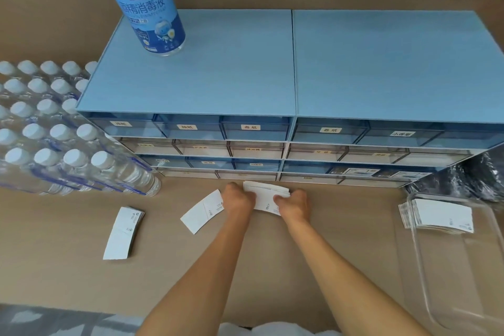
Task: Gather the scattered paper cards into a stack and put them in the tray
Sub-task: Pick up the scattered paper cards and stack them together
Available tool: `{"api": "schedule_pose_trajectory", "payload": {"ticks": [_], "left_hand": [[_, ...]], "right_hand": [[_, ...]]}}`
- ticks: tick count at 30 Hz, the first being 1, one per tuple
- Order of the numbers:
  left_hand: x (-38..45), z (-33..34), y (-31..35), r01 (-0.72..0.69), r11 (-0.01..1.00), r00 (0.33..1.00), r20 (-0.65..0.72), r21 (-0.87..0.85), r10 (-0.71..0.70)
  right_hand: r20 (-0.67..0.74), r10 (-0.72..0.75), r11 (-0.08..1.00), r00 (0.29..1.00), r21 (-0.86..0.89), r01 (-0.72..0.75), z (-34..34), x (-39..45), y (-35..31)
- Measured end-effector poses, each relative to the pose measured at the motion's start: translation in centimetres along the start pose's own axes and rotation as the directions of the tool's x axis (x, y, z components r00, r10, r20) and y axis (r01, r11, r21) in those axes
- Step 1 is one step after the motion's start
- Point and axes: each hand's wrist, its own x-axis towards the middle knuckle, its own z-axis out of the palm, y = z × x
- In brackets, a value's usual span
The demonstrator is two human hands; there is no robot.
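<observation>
Here, head view
Left hand (240, 200): fingers curled closed on the left end of a small stack of white curved paper cards (268, 195), just in front of the blue plastic drawer cabinet (272, 84)
Right hand (293, 204): fingers closed on the right end of the same stack
Loose cards: one white card (200, 213) beside the left hand, touching it; another small pile (122, 232) further left on the tan table (341, 254)
Clear plastic tray (447, 281): far right, holding a pile of white cards (441, 215) at its far end
Other things: shrink-wrapped pack of water bottles (54, 131) at left; blue-labelled clear bottle (147, 5) standing on the cabinet
</observation>
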Motion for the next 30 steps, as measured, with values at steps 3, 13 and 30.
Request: {"api": "schedule_pose_trajectory", "payload": {"ticks": [3, 13, 30], "left_hand": [[0.1, -0.1, -0.1, 0.024, 1.0, 1.0, 0.012, 0.009, -0.025], [-0.5, -1.4, -2.7, -0.077, 0.996, 0.996, 0.029, -0.045, 0.079], [1.0, -10.3, -10.5, 0.075, 0.918, 0.971, -0.183, -0.39, -0.157]], "right_hand": [[-0.002, 0.003, 1.0, 1.0, -0.009, -0.003, 0.2, 0.1, 0.2], [0.014, -0.084, 0.996, 0.996, 0.035, 0.083, 0.7, -0.8, 0.4], [0.366, -0.327, 0.831, 0.871, -0.328, 0.45, 9.9, -4.8, -5.3]]}}
